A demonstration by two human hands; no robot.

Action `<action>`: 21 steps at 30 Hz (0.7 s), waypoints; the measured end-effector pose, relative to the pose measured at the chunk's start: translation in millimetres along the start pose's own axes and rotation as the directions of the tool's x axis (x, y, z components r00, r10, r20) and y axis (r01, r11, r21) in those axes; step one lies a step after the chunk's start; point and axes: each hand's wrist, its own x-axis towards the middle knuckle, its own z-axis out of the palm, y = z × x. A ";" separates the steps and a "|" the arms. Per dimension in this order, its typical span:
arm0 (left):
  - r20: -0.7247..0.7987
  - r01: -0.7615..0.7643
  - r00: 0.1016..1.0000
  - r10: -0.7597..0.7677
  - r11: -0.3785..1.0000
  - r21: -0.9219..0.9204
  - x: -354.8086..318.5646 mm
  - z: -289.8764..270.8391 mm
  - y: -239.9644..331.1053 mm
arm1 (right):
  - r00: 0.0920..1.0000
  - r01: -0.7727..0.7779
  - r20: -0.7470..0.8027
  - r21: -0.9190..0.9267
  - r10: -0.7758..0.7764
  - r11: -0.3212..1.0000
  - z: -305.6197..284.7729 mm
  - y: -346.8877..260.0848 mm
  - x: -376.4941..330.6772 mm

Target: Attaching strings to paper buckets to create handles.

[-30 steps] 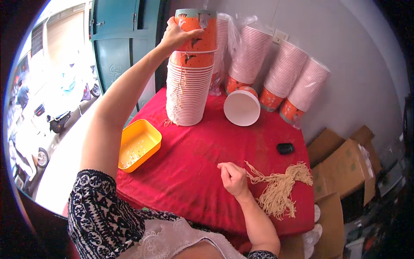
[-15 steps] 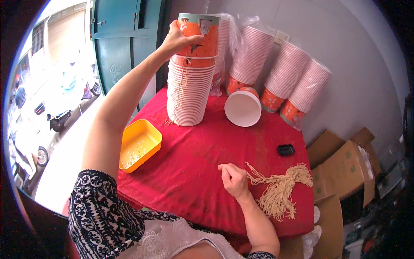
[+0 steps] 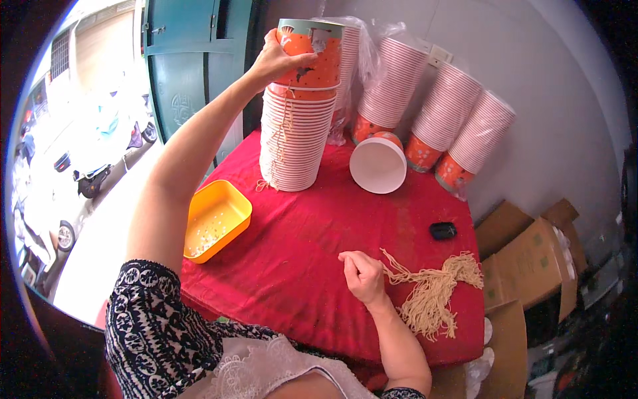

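Observation:
At the far left of the table, my left hand (image 3: 280, 63) grips the orange paper bucket (image 3: 318, 74) with a grey-green band that sits upside down on top of a tall stack of nested paper buckets (image 3: 304, 143). Thin beige strings (image 3: 280, 143) hang down the side of that stack to the cloth. My right hand (image 3: 365, 276) is closed, low over the middle of the table; whatever its curled fingers may hold is hidden. Just right of it lies a bundle of beige strings (image 3: 432, 292). A single paper bucket (image 3: 377, 166) lies on its side, white mouth toward me.
A yellow tray (image 3: 232, 223) with small pale bits stands at the left on the red cloth (image 3: 292, 266). Wrapped bucket stacks (image 3: 445, 110) lean against the back wall. A small black object (image 3: 443, 231) lies at the right; cardboard boxes (image 3: 525, 263) are beyond the table's edge.
The whole view has shifted slightly, moving the things on the table a little in the picture. Both hands keep their poses, the left still on the top bucket.

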 end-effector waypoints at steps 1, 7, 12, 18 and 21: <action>0.002 0.002 1.000 -0.002 1.000 0.003 -0.9 -0.3 1.0 | 1.000 0.005 -0.001 -0.001 -0.005 1.000 0.1 0.4 0.3; 0.016 0.003 1.000 -0.003 1.000 -0.010 -4.9 2.6 5.7 | 1.000 0.007 -0.002 -0.006 -0.007 1.000 -0.9 1.7 -0.3; -0.014 -0.015 1.000 0.016 0.999 0.033 -2.1 1.4 -8.5 | 1.000 0.013 0.006 -0.001 -0.013 1.000 1.0 1.3 0.1; -0.019 -0.009 1.000 0.010 0.998 0.065 -7.3 3.1 -4.2 | 1.000 0.020 -0.022 -0.014 -0.020 1.000 1.6 -0.5 1.9; -0.022 0.008 1.000 -0.007 0.999 0.048 -10.6 3.8 -1.3 | 0.999 0.027 -0.033 -0.008 -0.027 1.000 1.6 -0.1 2.6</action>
